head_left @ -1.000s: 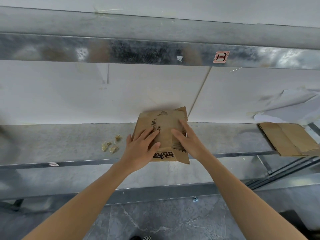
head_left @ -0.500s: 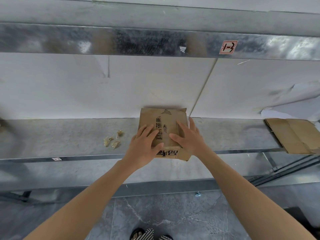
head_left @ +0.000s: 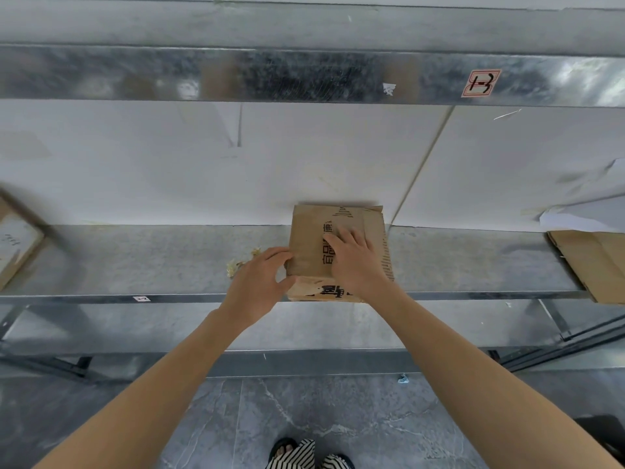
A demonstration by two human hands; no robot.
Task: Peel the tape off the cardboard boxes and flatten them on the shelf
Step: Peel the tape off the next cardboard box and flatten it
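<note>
Head view shows a flat brown cardboard box (head_left: 306, 245) lying on the gray metal shelf (head_left: 135, 262), close to the white wall (head_left: 169, 170). The right hand (head_left: 355, 262) lies flat on top of it with straight fingers. The left hand (head_left: 257, 286) curls its fingers and thumb round the box's left edge.

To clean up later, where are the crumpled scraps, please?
Head view, centre-left: the scraps lie on the shelf beside the left hand, left of the box.
</note>
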